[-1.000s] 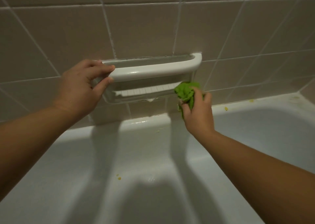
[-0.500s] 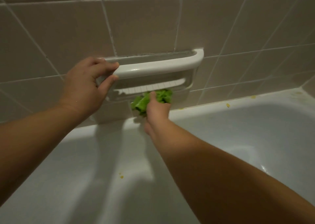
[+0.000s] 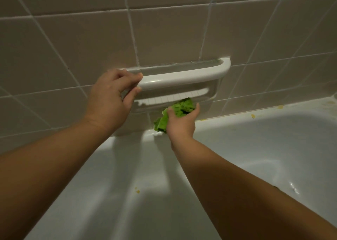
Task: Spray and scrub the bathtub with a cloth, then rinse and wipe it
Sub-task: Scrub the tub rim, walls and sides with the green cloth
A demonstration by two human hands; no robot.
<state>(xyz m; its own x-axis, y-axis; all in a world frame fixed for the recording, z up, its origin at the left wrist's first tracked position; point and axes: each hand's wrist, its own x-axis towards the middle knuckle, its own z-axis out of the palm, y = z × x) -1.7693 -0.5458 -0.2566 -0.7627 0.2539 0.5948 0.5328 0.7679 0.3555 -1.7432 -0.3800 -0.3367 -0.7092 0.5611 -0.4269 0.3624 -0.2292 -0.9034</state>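
**Green cloth pressed under the soap dish**

Beige tiles (image 3: 63, 44) with pale grout cover the wall across the view. At the left, a bare forearm reaches up to the left hand (image 3: 111, 101), which is clenched on the left end of a white bar (image 3: 182, 77): fingers curl over the top of it and the thumb hooks beneath. That bar forms the front of a ceramic soap dish (image 3: 209, 95) recessed into the wall, with a ribbed tray behind it.

Just right of that hand and lower, the right hand (image 3: 180, 123) grasps a crumpled green cloth (image 3: 182, 106), thumb on its left side and fingers wrapped round its right. The bundle is pushed against the lower lip of the dish, and a loose fold hangs down to touch the tub's rim (image 3: 237, 117) where it meets the tiles.

Below both arms lies the white tub (image 3: 255, 148), its inner wall sloping down and shadowed by the arms. A small yellow speck (image 3: 137, 190) sits on the tub wall between the forearms. Further right, more yellow bits (image 3: 253, 115) dot the rim near the wall joint, and a wet glint (image 3: 293, 190) shows beside the right forearm.
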